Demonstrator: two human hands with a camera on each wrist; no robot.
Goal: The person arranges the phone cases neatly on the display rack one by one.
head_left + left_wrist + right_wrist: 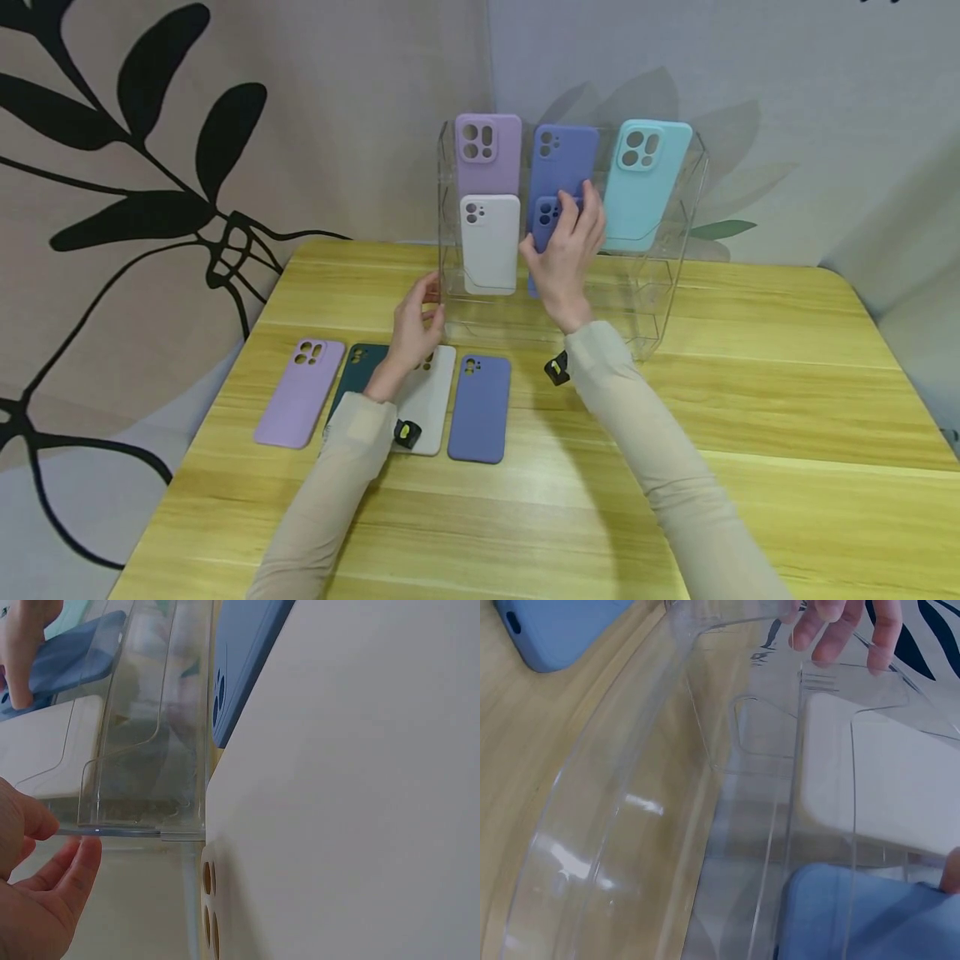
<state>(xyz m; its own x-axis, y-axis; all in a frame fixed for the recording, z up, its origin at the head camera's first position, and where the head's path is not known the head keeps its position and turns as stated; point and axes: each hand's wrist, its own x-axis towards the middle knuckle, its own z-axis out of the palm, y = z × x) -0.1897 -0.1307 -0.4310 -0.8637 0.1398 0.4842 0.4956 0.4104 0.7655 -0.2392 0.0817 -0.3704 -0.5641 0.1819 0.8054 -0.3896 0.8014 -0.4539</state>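
A clear tiered display rack [465, 312] stands at the back of the table. My left hand [414, 329] pinches the rack's left side panel between thumb and fingers, as the left wrist view shows closely. With spread fingers and thumb, my right hand [567, 258] grips a blue phone case [545, 218] by its sides at the rack's middle column. The hand covers much of that case. Behind it leans another blue phone case [564, 154]. To its left, a white phone case [491, 250] stands in front of a lilac one [495, 175]; a turquoise phone case [647, 196] leans at right.
On the table before the rack lie a lilac phone case [300, 396], a dark green one [365, 360], a white one [429, 408] and a blue one [480, 408]. My left forearm [330, 483] passes over the green and white cases. A wall rises behind the table.
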